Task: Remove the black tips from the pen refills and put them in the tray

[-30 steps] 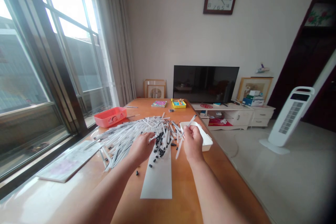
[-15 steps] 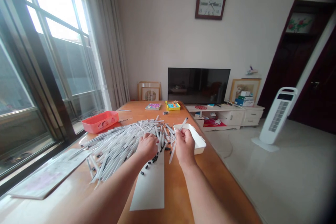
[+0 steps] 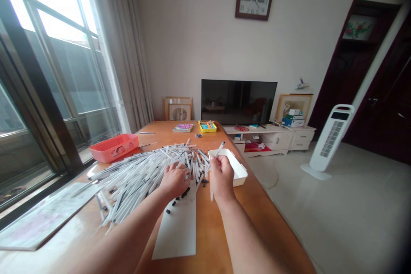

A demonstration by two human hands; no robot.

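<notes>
My right hand [image 3: 222, 176] is closed round a slim white pen [image 3: 220, 149]. The pen's dark-tipped end sticks up above the fist, and a pale length shows below it. A white open box [image 3: 238, 167] stands just behind and to the right of this hand. My left hand [image 3: 175, 178] rests at the right edge of a big heap of white pen barrels [image 3: 138, 184], fingers curled down. What its fingertips hold, if anything, is hidden. Small black caps [image 3: 176, 202] lie beside the left hand, some on a white paper sheet [image 3: 178, 237].
A red-pink basket [image 3: 114, 147] stands at the table's left, by the window. Nearer lies a flat pale booklet [image 3: 45, 216]. Towards the far end are a yellow box [image 3: 208, 127] and a colourful book [image 3: 183, 128]. The table's right edge runs past the white box.
The view has shifted slightly, moving everything a little to the left. The pen in my right hand has changed its slant. My left hand stays at the heap, its fingers slightly moved.
</notes>
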